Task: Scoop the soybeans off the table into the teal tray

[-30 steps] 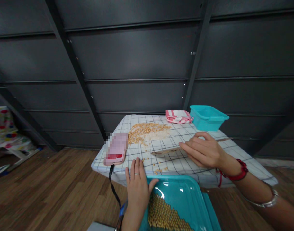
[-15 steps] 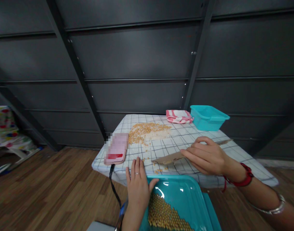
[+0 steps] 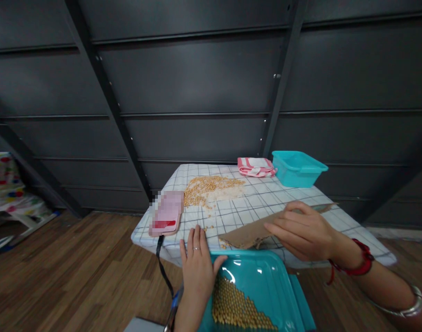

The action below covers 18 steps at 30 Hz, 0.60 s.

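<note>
My left hand (image 3: 198, 268) grips the far left corner of a teal tray (image 3: 266, 286), thumb inside the rim and fingers lying flat on the checked tablecloth (image 3: 266, 198). The tray sits below the table's near edge and holds a heap of yellow beans (image 3: 236, 309). My right hand (image 3: 306, 229) is closed on a strip of brown cardboard (image 3: 247, 234), whose lower edge rests on the cloth just above the tray's far rim. A larger pile of beans with white grains (image 3: 211, 188) lies farther back on the cloth.
A pink case (image 3: 167, 213) with a black strap lies at the table's left near corner. A folded pink striped cloth (image 3: 256, 167) and a teal tub (image 3: 297, 168) stand at the back right. Dark metal panels rise behind; wooden floor surrounds the table.
My right hand has drawn the cardboard toward me across the cloth to the tray's rim, pushing the loose beans along with it. The left hand has stayed on the tray.
</note>
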Available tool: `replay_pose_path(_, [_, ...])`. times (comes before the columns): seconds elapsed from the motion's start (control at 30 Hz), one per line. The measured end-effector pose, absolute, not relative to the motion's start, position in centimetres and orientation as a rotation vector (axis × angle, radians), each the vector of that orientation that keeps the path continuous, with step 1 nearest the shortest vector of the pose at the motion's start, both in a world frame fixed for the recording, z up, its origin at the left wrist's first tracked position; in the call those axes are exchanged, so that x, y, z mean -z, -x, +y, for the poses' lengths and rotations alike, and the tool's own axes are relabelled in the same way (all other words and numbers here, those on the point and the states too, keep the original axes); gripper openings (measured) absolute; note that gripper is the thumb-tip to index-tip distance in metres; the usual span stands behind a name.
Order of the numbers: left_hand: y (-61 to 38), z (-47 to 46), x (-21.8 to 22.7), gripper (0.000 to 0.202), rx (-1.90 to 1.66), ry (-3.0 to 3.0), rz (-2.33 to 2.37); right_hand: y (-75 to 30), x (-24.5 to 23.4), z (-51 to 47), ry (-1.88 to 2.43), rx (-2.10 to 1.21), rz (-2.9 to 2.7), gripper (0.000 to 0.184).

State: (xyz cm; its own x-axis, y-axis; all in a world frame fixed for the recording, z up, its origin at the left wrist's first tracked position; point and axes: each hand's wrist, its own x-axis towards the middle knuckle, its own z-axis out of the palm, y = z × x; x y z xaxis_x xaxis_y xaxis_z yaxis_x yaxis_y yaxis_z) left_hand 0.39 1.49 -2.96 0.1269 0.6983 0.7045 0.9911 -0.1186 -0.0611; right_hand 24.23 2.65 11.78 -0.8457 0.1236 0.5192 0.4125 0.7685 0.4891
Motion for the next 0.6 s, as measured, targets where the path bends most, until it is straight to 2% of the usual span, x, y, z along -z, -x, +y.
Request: replay_pose_path(0.6, [-0.7, 1.3, 3.0, 0.071, 0.701, 1.915, -1.696, -24.3, -12.9, 0.7, 0.400, 0.747, -2.531, 0.022])
